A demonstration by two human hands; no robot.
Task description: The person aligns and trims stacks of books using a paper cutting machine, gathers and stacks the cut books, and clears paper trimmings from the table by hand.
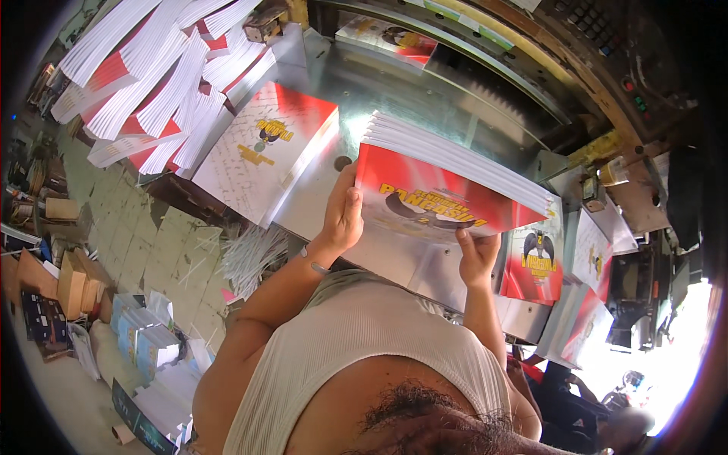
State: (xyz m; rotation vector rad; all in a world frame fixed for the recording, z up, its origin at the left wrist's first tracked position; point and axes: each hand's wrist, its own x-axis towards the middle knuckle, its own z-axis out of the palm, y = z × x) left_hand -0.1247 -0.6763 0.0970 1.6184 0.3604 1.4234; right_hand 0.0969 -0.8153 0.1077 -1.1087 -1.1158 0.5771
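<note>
Polished steel forms the machine bed (394, 83), a flat, glaring work surface with a dark slot running along its back edge and a grimy frame (607, 91) with small control buttons to the right. Such a smooth bed probably lets paper slide without catching.

Both hands hold one stack of books (447, 182) just above the bed's near edge. The left hand (343, 216) clamps the stack's left end, thumb on the glossy red cover and fingers hidden underneath. The right hand (479, 254) closes on the lower edge, fingers wrapped up onto the cover. Gripping at two separate points looks meant to keep the many thin books squared, since the white page edges line up in a neat ribbed block along the top.

Left of it, a second stack (265, 152) lies flat on the bed, its back cover white with a red strip, edges flush. Beyond that, a big heap of books (152, 83) is fanned in alternating directions, likely so that batches stay separate. More red-covered books (535, 262) rest to the right, by the right hand.

Below the bed, thin white paper strips (254, 258) litter a tiled floor (136, 243), beside cardboard boxes (72, 280) and blue-white bundles (148, 337).
</note>
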